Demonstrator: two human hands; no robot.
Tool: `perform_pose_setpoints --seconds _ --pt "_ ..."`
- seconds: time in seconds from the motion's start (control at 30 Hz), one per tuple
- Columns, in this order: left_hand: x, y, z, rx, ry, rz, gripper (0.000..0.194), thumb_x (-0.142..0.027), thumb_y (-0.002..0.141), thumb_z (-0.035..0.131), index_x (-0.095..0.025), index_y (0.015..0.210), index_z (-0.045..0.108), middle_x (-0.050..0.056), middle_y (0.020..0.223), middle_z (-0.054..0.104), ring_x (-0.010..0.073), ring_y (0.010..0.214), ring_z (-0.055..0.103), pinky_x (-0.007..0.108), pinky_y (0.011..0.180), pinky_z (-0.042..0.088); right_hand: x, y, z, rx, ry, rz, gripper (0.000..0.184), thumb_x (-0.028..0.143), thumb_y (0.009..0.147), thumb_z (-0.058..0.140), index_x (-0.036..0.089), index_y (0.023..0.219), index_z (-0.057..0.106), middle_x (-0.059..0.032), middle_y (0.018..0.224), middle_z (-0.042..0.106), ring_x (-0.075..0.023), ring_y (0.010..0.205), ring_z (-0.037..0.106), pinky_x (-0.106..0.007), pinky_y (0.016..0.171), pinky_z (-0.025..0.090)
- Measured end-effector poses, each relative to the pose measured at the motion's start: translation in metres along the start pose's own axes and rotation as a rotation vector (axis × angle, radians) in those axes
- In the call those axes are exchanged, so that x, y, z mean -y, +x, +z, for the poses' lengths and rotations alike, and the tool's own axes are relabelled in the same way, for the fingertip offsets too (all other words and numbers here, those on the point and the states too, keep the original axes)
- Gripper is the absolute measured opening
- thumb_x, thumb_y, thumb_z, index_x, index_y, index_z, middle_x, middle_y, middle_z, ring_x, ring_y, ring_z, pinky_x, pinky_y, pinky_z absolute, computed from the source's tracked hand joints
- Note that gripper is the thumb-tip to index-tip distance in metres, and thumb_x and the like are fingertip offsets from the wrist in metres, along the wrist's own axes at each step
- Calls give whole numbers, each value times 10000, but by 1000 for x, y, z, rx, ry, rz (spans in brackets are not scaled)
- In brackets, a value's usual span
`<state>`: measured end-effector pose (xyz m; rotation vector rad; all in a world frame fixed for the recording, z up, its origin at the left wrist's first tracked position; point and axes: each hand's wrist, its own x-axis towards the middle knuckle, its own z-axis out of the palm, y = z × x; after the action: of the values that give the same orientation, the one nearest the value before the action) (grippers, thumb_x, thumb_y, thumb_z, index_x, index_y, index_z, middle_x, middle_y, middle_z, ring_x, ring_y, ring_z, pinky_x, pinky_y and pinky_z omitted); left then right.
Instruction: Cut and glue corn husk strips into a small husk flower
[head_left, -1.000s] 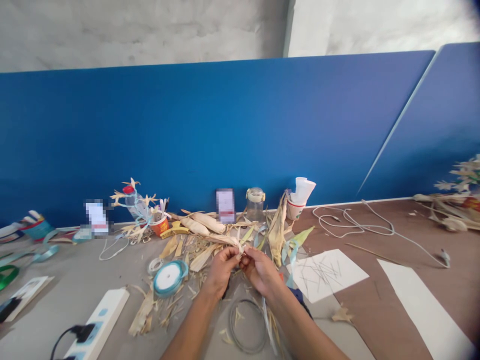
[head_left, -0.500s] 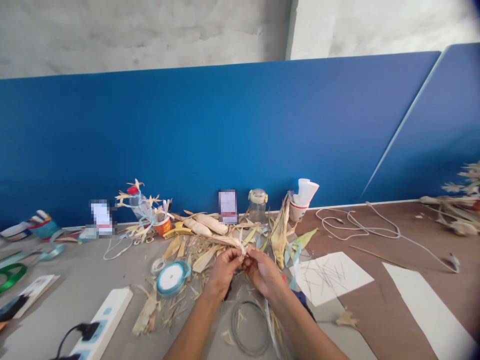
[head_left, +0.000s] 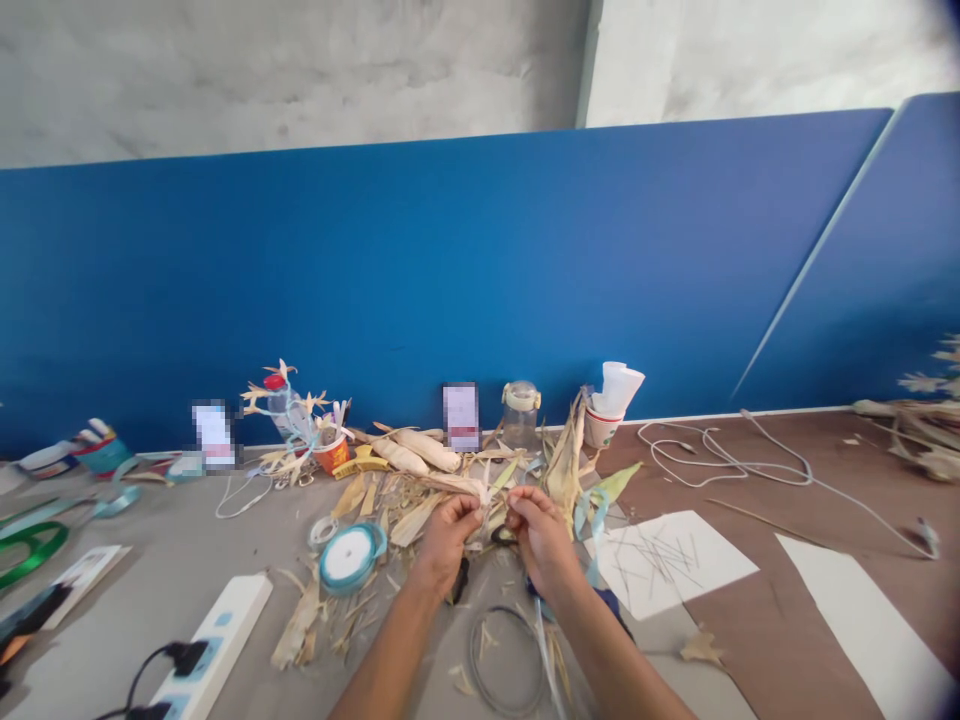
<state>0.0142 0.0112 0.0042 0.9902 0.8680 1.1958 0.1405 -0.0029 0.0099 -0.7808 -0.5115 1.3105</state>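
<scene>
Left hand [head_left: 444,540] grips a husk piece [head_left: 486,487], already splayed; right hand [head_left: 546,540] pinches, contents indiscernible; unshaped loose husks [head_left: 414,519] lie left.

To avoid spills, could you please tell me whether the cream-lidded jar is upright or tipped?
Upright: the jar stands with its lid uppermost.

Hidden in the fingers, cropped at the edges

The left hand [head_left: 442,545] hides the husk's [head_left: 484,487] lower end. Whether the right hand [head_left: 544,540] pinches anything is too small to tell. Two screens [head_left: 460,417] are blurred. Edges crop the power strip [head_left: 225,620] and green ribbon [head_left: 60,540].
</scene>
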Motion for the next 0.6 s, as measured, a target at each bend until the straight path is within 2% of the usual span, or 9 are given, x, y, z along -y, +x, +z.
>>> perform_pose_setpoints --seconds 0.1,0.27,0.33,0.43,0.6 --pt "-2 1 0 -33 -36 7 235 -288 548 788 -149 657 632 -21 612 589 110 577 466 243 608 335 4 0 -2 -3 -160 -92 44 168 575 629 189 612 620 63 455 466 -85 459 376 -216 455 255" --pt "-4 1 0 -59 -74 39 221 -275 542 782 -151 642 629 -18 608 591 115 591 476 248 629 355 11 -2 0 -54 -319 -138 53 190 579 634 195 631 639 64 475 466 -87 455 329 -228 453 222" --pt "-4 2 -1 -62 -78 52 214 -281 552 775 -152 640 629 -18 602 585 115 596 474 248 633 355 15 -3 4 -27 -395 -154 45 225 596 651 191 593 622 60 483 467 -90 467 336 -233 468 234" --pt "-3 3 -2 -73 -80 68 216 -285 560 773 -151 650 629 -16 610 582 114 604 471 249 639 355 21 -3 6 65 -551 -169 142 266 643 627 186 533 585 57 464 432 -96 470 333 -241 481 239" --pt "-1 5 -3 -88 -103 67 244 -296 536 784 -150 641 619 -24 597 568 109 583 468 252 630 353 29 -4 -6 138 -806 -262 122 253 648 547 187 557 594 37 508 470 -127 526 417 -243 536 316"
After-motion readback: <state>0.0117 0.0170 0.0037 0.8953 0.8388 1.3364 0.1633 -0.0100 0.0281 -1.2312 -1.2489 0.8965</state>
